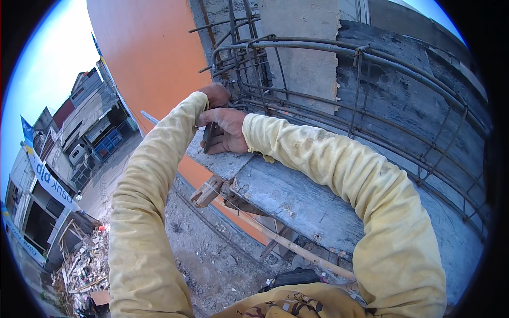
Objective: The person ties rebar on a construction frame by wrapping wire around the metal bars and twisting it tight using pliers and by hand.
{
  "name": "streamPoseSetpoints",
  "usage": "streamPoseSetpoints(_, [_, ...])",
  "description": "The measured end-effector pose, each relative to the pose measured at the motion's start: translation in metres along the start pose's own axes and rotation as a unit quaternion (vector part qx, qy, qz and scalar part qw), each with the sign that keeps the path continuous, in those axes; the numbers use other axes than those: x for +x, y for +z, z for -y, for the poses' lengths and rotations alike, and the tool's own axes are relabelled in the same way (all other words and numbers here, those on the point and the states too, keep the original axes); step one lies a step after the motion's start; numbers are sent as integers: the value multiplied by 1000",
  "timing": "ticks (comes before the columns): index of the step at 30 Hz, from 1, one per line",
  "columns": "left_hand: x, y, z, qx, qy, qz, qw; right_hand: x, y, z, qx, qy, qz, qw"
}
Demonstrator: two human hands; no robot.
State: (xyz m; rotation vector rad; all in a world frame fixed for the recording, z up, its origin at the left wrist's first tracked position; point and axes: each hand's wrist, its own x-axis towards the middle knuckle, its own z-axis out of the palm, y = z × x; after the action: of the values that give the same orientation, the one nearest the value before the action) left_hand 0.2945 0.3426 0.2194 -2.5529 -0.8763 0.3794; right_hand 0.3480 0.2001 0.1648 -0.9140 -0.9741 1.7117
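Observation:
My right hand [227,129] is closed around a dark, narrow metal tool [208,138], perhaps the handle of pincers. Its working end is hidden behind the hands. Just beyond it, my left hand [216,94] reaches to the corner end of a steel rebar cage [254,69]; its fingers are turned away, so I cannot see what they hold. Thinner stirrups [358,93] join the long bars of the cage. Beneath the hands lies a grey formwork board [294,194], butted against a shorter board at the left.
An orange wall [155,51] rises at the upper left. Grey formwork panels [397,79] stand behind the cage. A wooden block [206,191] and a bamboo pole [294,246] show below the board's edge. Far below are rubble-strewn ground [206,242] and a debris heap [85,262].

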Motion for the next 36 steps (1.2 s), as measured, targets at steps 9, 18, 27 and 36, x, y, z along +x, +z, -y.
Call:
streamPoseSetpoints(9, [-26,-19,-36,-32,-79,39,996,21,27,-33,46,-101,-120,987])
streamPoseSetpoints(18, [-37,22,-26,-920,-12,-11,392,-9,15,-16,126,-84,-81,985])
streamPoseSetpoints(27, [-20,2,-15,-28,-114,3,993,4,21,-18,42,-40,11,998])
streamPoseSetpoints(36, [-15,14,-26,126,-26,2,992,15,28,-28,52,-81,-25,995])
